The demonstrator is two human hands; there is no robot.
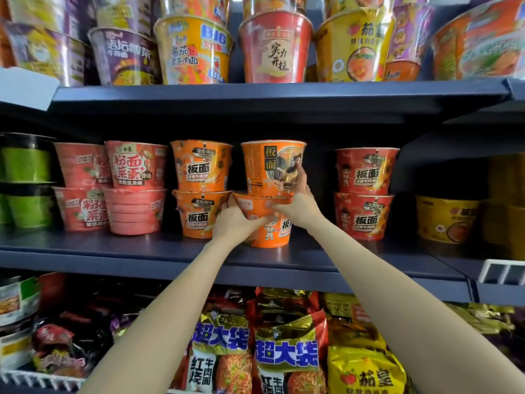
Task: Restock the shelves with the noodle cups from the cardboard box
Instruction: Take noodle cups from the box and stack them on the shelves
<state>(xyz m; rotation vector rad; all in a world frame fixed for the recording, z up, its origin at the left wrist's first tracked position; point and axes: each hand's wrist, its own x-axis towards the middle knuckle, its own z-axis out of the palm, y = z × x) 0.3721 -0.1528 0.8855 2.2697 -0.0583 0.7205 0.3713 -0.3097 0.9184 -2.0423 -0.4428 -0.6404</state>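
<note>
steadying two stacked orange noodle cups [264,194] on the middle shelf [170,251], the left hand [233,220] wraps the lower cup and the right hand [295,200] curls round both; they look light, thin-walled and film-slick, best held low around the sides.

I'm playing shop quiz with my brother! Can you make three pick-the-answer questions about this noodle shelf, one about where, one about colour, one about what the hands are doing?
1. Where is the two-cup stack being handled?
A. top shelf
B. middle shelf
C. bottom shelf

2. What colour are those two cups?
A. green
B. purple
C. orange

3. What is the left hand doing?
A. gripping the lower cup
B. hanging free
C. holding a bag

Answers:
1 B: the lower cup stands on the middle shelf.
2 C: it and the upper cup are orange.
3 A: the left hand wraps the lower cup; the right hand steadies both.
</note>
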